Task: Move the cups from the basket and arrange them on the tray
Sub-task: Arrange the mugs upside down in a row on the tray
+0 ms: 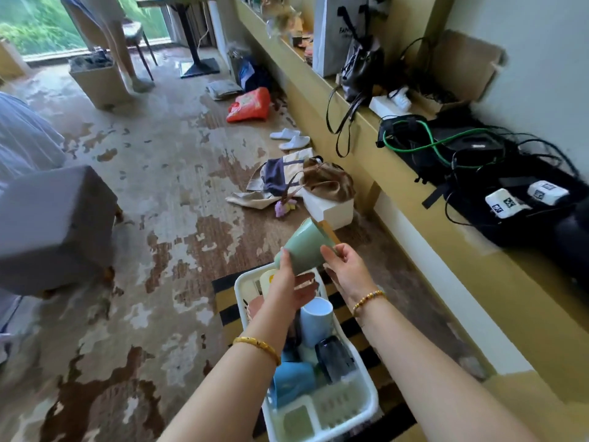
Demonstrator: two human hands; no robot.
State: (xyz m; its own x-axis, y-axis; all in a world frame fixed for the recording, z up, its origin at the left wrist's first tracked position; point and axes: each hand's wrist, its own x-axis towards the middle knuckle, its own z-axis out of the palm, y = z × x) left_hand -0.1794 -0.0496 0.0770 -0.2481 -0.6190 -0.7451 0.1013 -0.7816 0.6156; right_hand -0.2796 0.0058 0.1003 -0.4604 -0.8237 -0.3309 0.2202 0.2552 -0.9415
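Head view looks down on both bare forearms reaching over a white slatted plastic basket [357, 413] that sits on a dark and yellow striped mat [223, 301] on a worn, patchy floor. A pale green ceramic cup [304, 247] is lifted above the far end of the basket, tilted on its side with its mouth pointing away and to the left. The left hand [287, 287], with a gold bangle at the wrist, grasps the cup's base from below, thumb up along its near side. The right hand [345, 271], wearing a beaded bracelet, has its fingers curled against the cup's right side; whether it truly grips or only touches I cannot tell. Inside the basket lie more cups: a light blue cup [315, 320] with its opening up, a dark grey cup [334, 357] just beside it, a bright blue mug [293, 382] nearer the person, and a cream cup [269, 279] partly hidden under the left hand. A long yellow-green bench [414, 193] runs along the right.
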